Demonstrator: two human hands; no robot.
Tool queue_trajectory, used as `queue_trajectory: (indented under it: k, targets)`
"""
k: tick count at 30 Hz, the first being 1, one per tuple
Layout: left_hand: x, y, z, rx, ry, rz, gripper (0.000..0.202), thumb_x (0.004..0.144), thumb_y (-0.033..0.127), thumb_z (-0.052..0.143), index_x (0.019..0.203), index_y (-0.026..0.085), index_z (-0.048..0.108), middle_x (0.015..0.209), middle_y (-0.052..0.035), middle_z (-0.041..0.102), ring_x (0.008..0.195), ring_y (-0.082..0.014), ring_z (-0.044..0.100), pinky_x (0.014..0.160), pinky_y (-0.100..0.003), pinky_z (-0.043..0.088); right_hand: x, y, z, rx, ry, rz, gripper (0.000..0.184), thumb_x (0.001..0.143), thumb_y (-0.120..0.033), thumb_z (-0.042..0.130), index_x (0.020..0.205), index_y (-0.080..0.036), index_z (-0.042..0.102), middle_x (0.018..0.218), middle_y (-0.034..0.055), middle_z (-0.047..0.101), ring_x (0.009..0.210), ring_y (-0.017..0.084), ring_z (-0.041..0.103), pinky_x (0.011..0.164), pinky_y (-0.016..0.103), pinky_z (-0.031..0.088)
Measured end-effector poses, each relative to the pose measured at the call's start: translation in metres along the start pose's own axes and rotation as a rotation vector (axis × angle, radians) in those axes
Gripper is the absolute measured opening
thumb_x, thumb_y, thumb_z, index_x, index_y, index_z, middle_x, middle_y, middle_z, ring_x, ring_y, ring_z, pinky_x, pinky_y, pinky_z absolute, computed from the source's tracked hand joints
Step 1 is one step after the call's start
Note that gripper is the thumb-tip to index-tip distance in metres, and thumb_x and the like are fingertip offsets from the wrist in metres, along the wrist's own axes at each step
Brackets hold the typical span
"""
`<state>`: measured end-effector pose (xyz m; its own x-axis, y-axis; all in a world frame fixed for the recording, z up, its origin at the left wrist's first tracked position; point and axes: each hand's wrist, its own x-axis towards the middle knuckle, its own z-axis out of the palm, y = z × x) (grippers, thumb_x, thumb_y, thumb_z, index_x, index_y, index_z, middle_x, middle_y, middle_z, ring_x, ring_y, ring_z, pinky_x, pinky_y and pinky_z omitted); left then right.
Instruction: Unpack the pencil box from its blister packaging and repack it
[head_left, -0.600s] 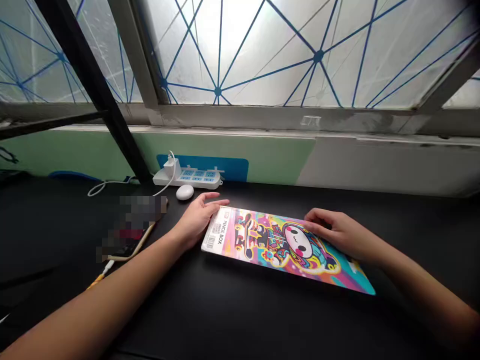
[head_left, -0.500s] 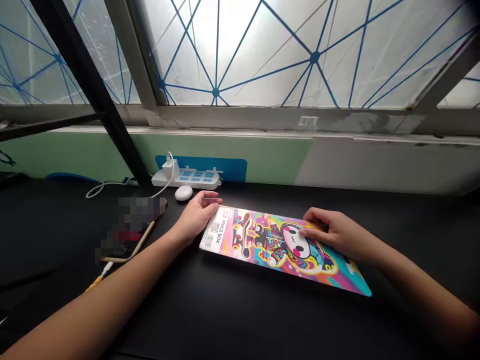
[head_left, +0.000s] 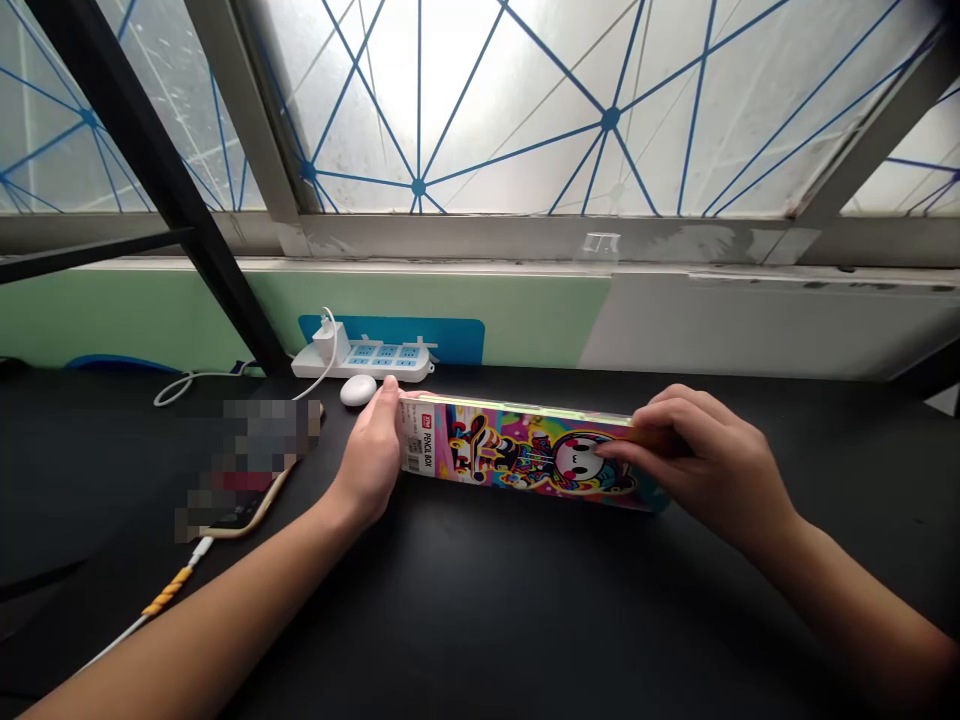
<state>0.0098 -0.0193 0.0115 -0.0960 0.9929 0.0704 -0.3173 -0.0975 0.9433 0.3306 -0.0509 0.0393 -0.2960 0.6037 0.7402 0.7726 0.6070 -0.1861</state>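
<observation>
A long pencil box [head_left: 517, 452] with a bright cartoon print stands on its long edge on the black table [head_left: 480, 600], its printed face tilted toward me. My left hand [head_left: 371, 455] is pressed flat against the box's left end, fingers together. My right hand [head_left: 697, 460] curls over the box's right part, thumb on the printed face and fingers over the top edge.
A white power strip [head_left: 364, 358] with a plugged charger lies against the wall behind the box. A small white oval case [head_left: 358, 390] sits just behind my left hand. A phone [head_left: 247, 480] with a cable lies at the left. A black post [head_left: 165, 180] slants up at the left.
The pencil box lay flat on the table before; both hands have tipped it up onto its long edge. My right hand has closed round its right part.
</observation>
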Motion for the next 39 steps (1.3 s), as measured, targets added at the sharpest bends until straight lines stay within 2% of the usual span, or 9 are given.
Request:
queue_trajectory:
  k: [6, 10, 13, 16, 21, 24, 29, 34, 39]
  targets:
    - [0.007, 0.013, -0.002, -0.092, -0.058, -0.004, 0.046, 0.091, 0.049, 0.062, 0.058, 0.020, 0.050, 0.076, -0.0049, 0.068, 0.070, -0.0171, 0.061, 0.067, -0.026, 0.050, -0.003, -0.008, 0.002, 0.033, -0.087, 0.020, 0.019, 0.090, -0.035, 0.073, 0.094, -0.027, 0.056, 0.093, 0.0019, 0.060, 0.065, 0.015, 0.059, 0.056, 0.029, 0.054]
    - [0.010, 0.019, -0.009, -0.005, -0.139, -0.101, 0.022, 0.081, 0.035, 0.068, 0.070, 0.017, 0.061, 0.081, -0.0048, 0.071, 0.078, -0.0180, 0.063, 0.073, -0.026, 0.049, -0.002, -0.004, -0.003, 0.065, -0.240, 0.168, 0.044, 0.089, -0.047, 0.070, 0.127, -0.028, 0.056, 0.113, 0.0073, 0.058, 0.072, 0.017, 0.064, 0.064, 0.034, 0.061]
    - [0.012, 0.026, -0.018, 0.129, -0.343, -0.189, 0.020, 0.081, 0.036, 0.074, 0.084, 0.019, 0.063, 0.109, -0.0046, 0.073, 0.099, -0.0211, 0.066, 0.084, -0.029, 0.050, -0.003, 0.002, -0.007, 0.054, -0.337, 0.228, 0.054, 0.089, -0.050, 0.069, 0.138, -0.032, 0.054, 0.127, 0.0086, 0.060, 0.079, 0.020, 0.068, 0.069, 0.036, 0.062]
    - [0.015, 0.035, -0.028, 0.402, -0.650, -0.272, 0.039, 0.081, 0.039, 0.080, 0.115, 0.026, 0.066, 0.141, -0.0036, 0.060, 0.125, -0.0259, 0.059, 0.099, -0.034, 0.049, -0.005, 0.004, -0.008, 0.077, -0.480, 0.238, 0.049, 0.087, -0.044, 0.070, 0.133, -0.034, 0.058, 0.132, 0.0067, 0.061, 0.093, 0.025, 0.071, 0.077, 0.037, 0.062]
    - [0.018, 0.047, -0.035, 0.736, -0.953, -0.285, 0.077, 0.073, 0.041, 0.087, 0.142, 0.031, 0.053, 0.138, -0.0051, 0.061, 0.122, -0.0311, 0.062, 0.098, -0.037, 0.052, -0.008, -0.007, 0.002, 0.067, -0.727, 0.172, 0.071, 0.079, -0.031, 0.071, 0.145, -0.039, 0.048, 0.145, 0.0056, 0.050, 0.104, 0.026, 0.070, 0.084, 0.037, 0.060]
    - [0.019, 0.049, -0.035, 0.960, -0.990, -0.113, 0.082, 0.073, 0.039, 0.086, 0.147, 0.033, 0.051, 0.149, -0.0043, 0.051, 0.133, -0.0334, 0.053, 0.107, -0.037, 0.047, -0.010, -0.013, 0.009, 0.089, -0.787, 0.185, 0.082, 0.080, -0.048, 0.075, 0.153, -0.042, 0.038, 0.150, 0.0062, 0.042, 0.109, 0.027, 0.068, 0.088, 0.037, 0.060]
    - [0.018, 0.042, -0.036, 1.040, -1.005, 0.076, 0.087, 0.072, 0.023, 0.080, 0.153, 0.034, 0.048, 0.152, -0.0044, 0.048, 0.139, -0.0308, 0.050, 0.115, -0.037, 0.042, -0.011, -0.008, 0.014, 0.128, -0.801, 0.227, 0.076, 0.083, -0.063, 0.071, 0.150, -0.039, 0.044, 0.150, 0.0080, 0.042, 0.111, 0.028, 0.068, 0.094, 0.041, 0.059]
    - [0.016, 0.029, -0.033, 1.080, -0.849, 0.121, 0.095, 0.067, 0.050, 0.090, 0.152, 0.036, 0.049, 0.150, -0.0094, 0.050, 0.137, -0.0350, 0.052, 0.114, -0.048, 0.044, -0.009, 0.004, 0.015, 0.171, -0.736, 0.224, 0.080, 0.080, -0.061, 0.075, 0.150, -0.035, 0.046, 0.154, 0.0116, 0.045, 0.121, 0.033, 0.066, 0.095, 0.043, 0.060]
    - [0.012, 0.026, -0.029, 1.113, -0.808, 0.151, 0.094, 0.068, 0.055, 0.088, 0.151, 0.033, 0.049, 0.148, -0.0118, 0.052, 0.137, -0.0360, 0.051, 0.115, -0.052, 0.042, -0.008, 0.012, 0.016, 0.193, -0.732, 0.245, 0.083, 0.077, -0.059, 0.079, 0.149, -0.033, 0.049, 0.147, 0.0100, 0.058, 0.124, 0.034, 0.065, 0.097, 0.043, 0.059]
